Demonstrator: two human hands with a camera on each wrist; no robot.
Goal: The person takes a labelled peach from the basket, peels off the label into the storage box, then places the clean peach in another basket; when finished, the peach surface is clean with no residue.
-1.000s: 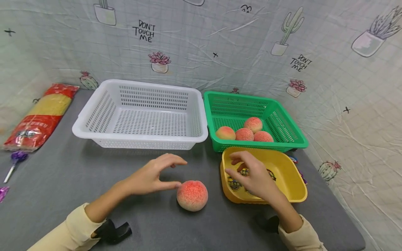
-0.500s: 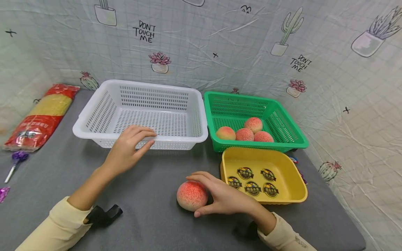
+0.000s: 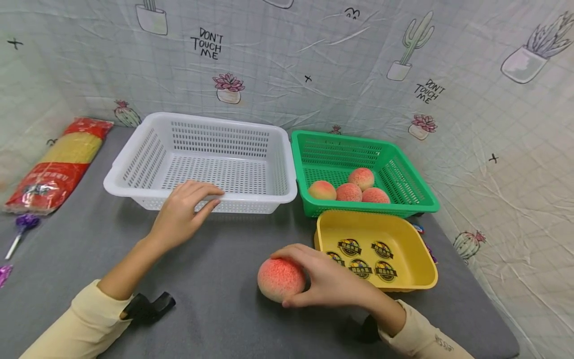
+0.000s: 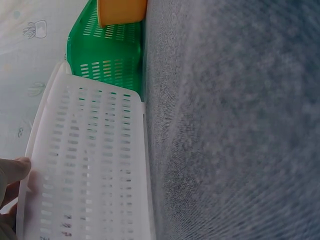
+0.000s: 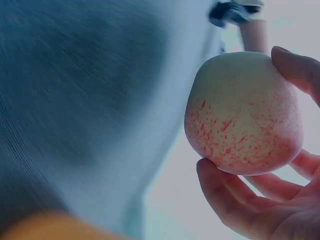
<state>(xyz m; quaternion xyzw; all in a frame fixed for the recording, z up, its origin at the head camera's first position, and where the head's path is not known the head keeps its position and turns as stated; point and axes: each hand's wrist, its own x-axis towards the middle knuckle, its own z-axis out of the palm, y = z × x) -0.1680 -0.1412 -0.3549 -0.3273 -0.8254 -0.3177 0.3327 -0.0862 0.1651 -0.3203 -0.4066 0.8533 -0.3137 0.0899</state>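
Observation:
My right hand [image 3: 325, 279] grips a red-and-cream peach [image 3: 280, 279] close over the table, left of the yellow basin. In the right wrist view the thumb and curled fingers hold the peach [image 5: 242, 120] from opposite sides, and its pale, red-speckled side shows. At the front rim of the white basket [image 3: 202, 197], my left hand [image 3: 181, 209] pinches the edge. The left wrist view shows fingertips [image 4: 20, 169] right at that rim, with the other fingers partly hidden behind the basket wall [image 4: 85, 150]. Nothing lies in the white basket.
A green basket [image 3: 414, 202] with several peaches [image 3: 349, 192] adjoins the white basket on its right. In front stands a yellow basin [image 3: 417, 264] with round fruit stickers. To the left lie a red-and-yellow packet [image 3: 63, 162] and a purple lollipop [image 3: 26, 222].
My left hand has gone from beside the peach to the white basket's rim. My right hand has come from over the yellow basin to the peach, gripped it and shifted it slightly right.

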